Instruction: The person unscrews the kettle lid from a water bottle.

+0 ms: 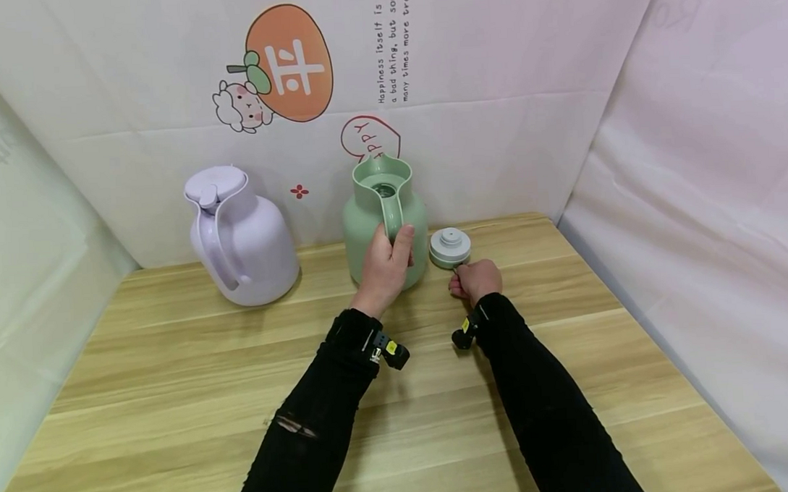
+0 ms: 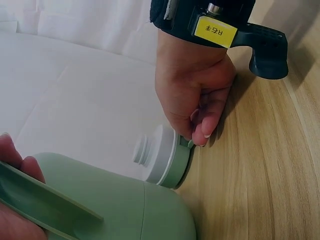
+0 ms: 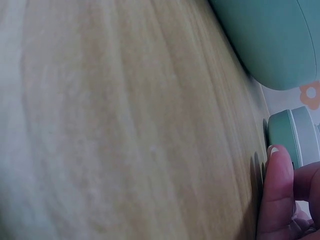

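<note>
A green thermos jug (image 1: 359, 229) stands upright near the table's back edge, its mouth uncovered. My left hand (image 1: 380, 272) grips the jug's handle (image 1: 391, 211), thumb along its top. To the right of the jug lies its lid (image 1: 450, 248), green on the bottom with a pale grey stopper facing up. With curled fingers, my right hand (image 1: 478, 279) pinches the small green tab at the lid's near edge. In the left wrist view the lid (image 2: 162, 155) rests on the wood beside the jug. The right wrist view shows fingertips (image 3: 280, 167) against the lid's green rim.
A lilac thermos jug (image 1: 260, 236) with its lid on stands at the left, its handle toward me. The wooden table (image 1: 242, 381) has printed white cloth (image 1: 494, 141) hanging behind and at both sides.
</note>
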The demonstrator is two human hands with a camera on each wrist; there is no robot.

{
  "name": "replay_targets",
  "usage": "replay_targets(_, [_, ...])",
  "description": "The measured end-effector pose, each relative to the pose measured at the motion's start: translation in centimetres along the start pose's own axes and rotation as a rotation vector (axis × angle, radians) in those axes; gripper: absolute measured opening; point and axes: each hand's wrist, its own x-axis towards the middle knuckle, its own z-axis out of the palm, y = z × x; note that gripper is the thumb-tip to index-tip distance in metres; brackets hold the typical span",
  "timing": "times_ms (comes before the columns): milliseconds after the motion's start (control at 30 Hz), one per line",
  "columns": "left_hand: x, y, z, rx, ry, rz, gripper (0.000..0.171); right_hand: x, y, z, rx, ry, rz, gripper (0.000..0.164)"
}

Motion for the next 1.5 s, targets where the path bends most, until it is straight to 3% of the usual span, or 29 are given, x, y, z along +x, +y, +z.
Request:
replay_targets(433, [-0.1,0.3,0.2,-0.002,0.021,-0.026,0.028,-0.3,0.1,-0.2,-0.059,0.000,-0.032,0.029])
replay_targets(867, [-0.5,0.5,0.0,0.031,0.019,-0.042,0.030,-0.5,0.3,-0.2,-0.038,-0.007,-0.059,0.029])
replay_targets(1267, [-2.2,0.3,-0.6,0.096,0.031,-0.113,0.049,-0.9,0.2,-0.4,-0.031,-0.023,-0.059,0.034])
replay_targets(1500, [-3.6,-0.1,-1.7,0.100,0.073,-0.113,0.043,-1.3,0.1,-0.6,0.001,-0.038,-0.072,0.030])
